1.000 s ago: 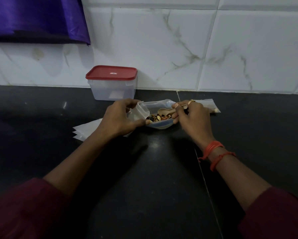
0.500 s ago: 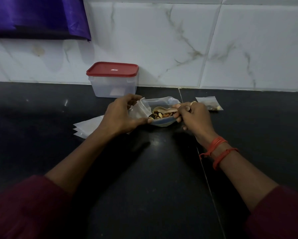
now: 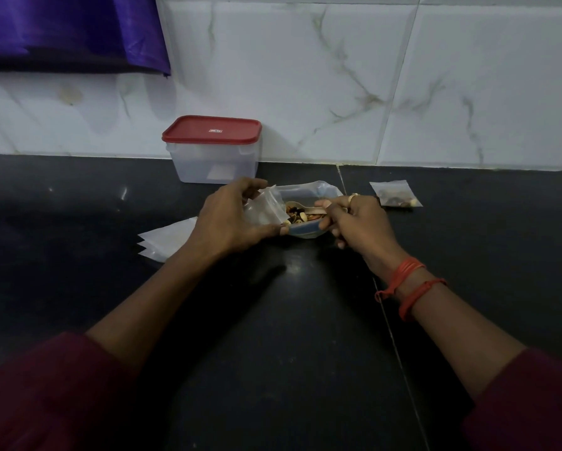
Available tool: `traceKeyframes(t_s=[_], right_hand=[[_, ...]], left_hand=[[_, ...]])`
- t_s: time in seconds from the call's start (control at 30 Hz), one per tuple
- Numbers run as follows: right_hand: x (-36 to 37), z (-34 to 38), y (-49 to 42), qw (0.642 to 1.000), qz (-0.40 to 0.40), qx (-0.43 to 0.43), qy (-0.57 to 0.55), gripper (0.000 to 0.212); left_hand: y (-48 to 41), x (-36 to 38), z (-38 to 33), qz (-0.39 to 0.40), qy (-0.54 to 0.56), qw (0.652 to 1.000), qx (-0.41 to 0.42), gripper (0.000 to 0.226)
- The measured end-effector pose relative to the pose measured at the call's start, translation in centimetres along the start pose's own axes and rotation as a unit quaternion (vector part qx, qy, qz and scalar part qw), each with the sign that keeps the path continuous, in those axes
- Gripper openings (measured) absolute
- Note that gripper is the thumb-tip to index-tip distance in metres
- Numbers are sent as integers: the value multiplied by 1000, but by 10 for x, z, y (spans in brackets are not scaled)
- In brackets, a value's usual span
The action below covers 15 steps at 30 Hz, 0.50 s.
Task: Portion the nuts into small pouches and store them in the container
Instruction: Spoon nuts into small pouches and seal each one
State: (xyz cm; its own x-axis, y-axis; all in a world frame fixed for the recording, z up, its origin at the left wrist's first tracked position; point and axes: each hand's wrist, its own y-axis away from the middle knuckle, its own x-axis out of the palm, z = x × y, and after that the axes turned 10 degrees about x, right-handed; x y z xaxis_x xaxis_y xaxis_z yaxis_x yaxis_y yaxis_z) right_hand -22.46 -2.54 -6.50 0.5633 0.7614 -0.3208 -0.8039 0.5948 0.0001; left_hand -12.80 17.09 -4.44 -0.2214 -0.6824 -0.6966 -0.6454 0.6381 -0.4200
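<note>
Just beside left grip (image 3: 230, 219), nuts (image 3: 297, 214) lie

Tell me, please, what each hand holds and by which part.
The left hand grips a small pouch near its mouth; the right hand pinches a spoon by its handle.

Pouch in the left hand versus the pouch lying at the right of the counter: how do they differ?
The held pouch is gripped by the left hand, its mouth seemingly open; the right pouch lies flat on the counter, untouched. The right pouch holds nuts at one end; the held pouch looks mostly empty. Both are small clear plastic pouches.
</note>
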Motion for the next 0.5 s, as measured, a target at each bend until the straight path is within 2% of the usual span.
traceKeyframes(t_s=[0.17, 0.3, 0.5], right_hand=[[-2, 3, 1, 996, -26, 54, -62, 21], [-2, 6, 4, 989, -11, 83, -124, 20], [-7, 4, 3, 996, -59, 30, -53, 16]], left_hand=[[0, -1, 0, -12, 8, 1000, 4, 90], [0, -1, -1, -11, 4, 1000, -5, 95], [3, -1, -2, -6, -50, 999, -10, 93]])
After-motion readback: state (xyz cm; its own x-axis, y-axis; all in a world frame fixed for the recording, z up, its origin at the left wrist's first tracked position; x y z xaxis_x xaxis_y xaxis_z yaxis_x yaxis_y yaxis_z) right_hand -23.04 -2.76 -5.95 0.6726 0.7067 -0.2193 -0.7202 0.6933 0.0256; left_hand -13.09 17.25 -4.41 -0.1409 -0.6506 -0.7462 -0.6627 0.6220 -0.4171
